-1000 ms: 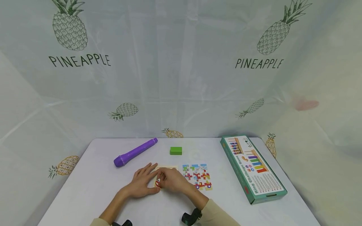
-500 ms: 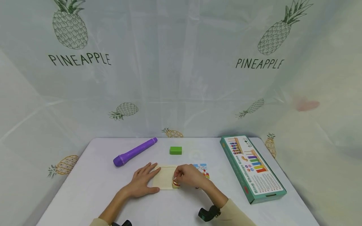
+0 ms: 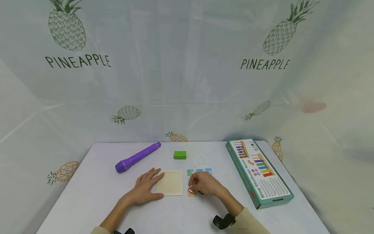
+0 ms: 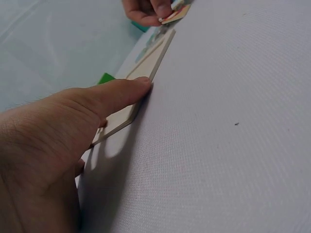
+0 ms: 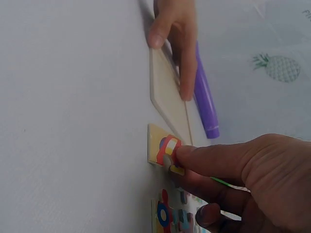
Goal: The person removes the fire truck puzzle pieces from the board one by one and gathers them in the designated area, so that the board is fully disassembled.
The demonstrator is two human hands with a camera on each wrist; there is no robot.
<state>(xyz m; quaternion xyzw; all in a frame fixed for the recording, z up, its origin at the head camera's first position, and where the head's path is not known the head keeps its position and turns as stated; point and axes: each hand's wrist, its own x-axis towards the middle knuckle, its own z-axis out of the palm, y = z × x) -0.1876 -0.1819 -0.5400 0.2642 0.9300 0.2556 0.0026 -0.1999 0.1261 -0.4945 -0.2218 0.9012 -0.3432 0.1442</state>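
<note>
A pale wooden puzzle tray lies flat on the white table. My left hand rests flat at its left edge, fingers straight, with the thumb against the tray's near side. My right hand pinches a red, yellow and blue puzzle piece just right of the tray, low over the table. In the right wrist view the fingertips grip that piece, with more coloured pieces beside it. Several loose pieces show behind my right hand.
A purple torch lies at the back left and a green block at the back centre. A long green game box takes up the table's right side. A pineapple-print curtain hangs behind.
My right hand has carried the puzzle piece from the tray's near left corner rightward, off the tray, down beside the loose pieces. The left hand has stayed put.
</note>
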